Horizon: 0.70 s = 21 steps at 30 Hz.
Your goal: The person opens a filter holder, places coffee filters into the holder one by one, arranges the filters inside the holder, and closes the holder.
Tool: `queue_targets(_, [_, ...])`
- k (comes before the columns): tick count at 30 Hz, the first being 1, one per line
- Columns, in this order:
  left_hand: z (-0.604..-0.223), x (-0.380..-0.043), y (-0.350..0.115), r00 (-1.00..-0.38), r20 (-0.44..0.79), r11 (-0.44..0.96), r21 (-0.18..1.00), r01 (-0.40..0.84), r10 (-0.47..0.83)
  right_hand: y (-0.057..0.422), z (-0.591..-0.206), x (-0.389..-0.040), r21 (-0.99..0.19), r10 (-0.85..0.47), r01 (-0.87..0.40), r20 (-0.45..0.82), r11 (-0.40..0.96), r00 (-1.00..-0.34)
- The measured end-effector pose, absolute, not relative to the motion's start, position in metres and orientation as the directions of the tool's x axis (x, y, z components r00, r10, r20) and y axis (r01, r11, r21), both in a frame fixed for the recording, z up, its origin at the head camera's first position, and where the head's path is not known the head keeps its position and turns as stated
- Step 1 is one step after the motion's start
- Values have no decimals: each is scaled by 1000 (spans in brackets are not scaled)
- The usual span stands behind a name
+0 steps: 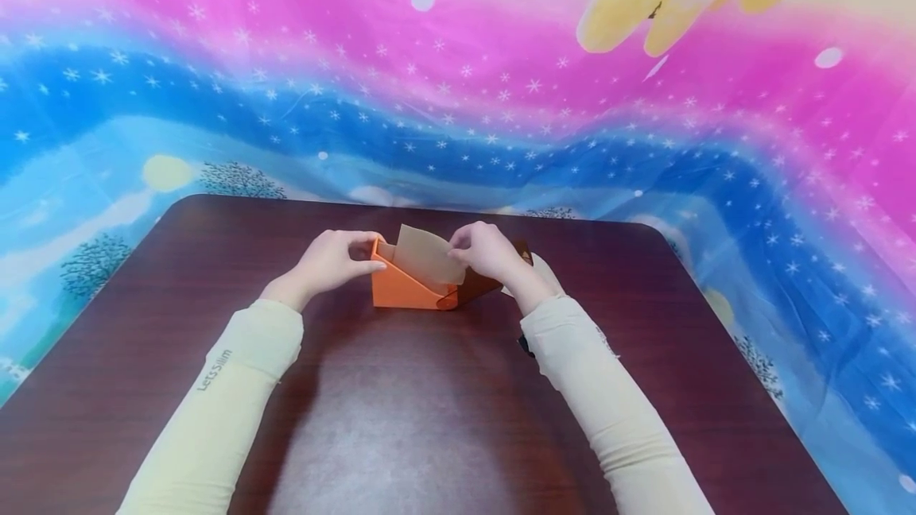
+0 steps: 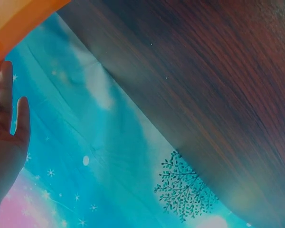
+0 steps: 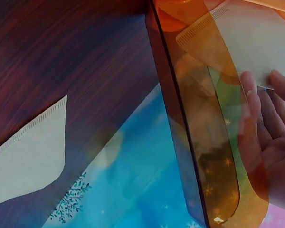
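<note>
An orange box [image 1: 408, 290] with a sloping top edge stands on the table. My left hand [image 1: 331, 262] holds its tall left end, thumb on the near side and fingers at the back. A tan paper coffee filter [image 1: 428, 254] rises tilted out of the box, and my right hand [image 1: 492, 251] pinches its right edge. The filter's crimped seam shows in the right wrist view. Swung open at the box's low end is a see-through brown lid [image 3: 213, 142], partly behind the right hand in the head view. The left wrist view catches only a corner of the box [image 2: 19, 21].
Another pale coffee filter [image 3: 33, 156] lies on the dark wooden table [image 1: 401, 420] beyond the lid, partly hidden by my right wrist in the head view. A colourful printed cloth [image 1: 429, 118] hangs around the table's far edge and sides.
</note>
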State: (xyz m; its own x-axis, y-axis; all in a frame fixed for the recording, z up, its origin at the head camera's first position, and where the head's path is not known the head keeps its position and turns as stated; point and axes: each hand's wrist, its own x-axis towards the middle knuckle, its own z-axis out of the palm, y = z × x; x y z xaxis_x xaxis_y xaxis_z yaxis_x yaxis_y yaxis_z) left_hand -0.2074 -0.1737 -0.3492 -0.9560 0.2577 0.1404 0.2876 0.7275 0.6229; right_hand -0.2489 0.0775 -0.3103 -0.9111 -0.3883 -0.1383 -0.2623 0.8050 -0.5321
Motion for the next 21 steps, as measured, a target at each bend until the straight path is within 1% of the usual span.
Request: queue_targets(21, [-352, -207, -174, -956, 153, 726, 624, 289, 249, 64, -325, -248, -463, -402, -302, -133, 834, -906])
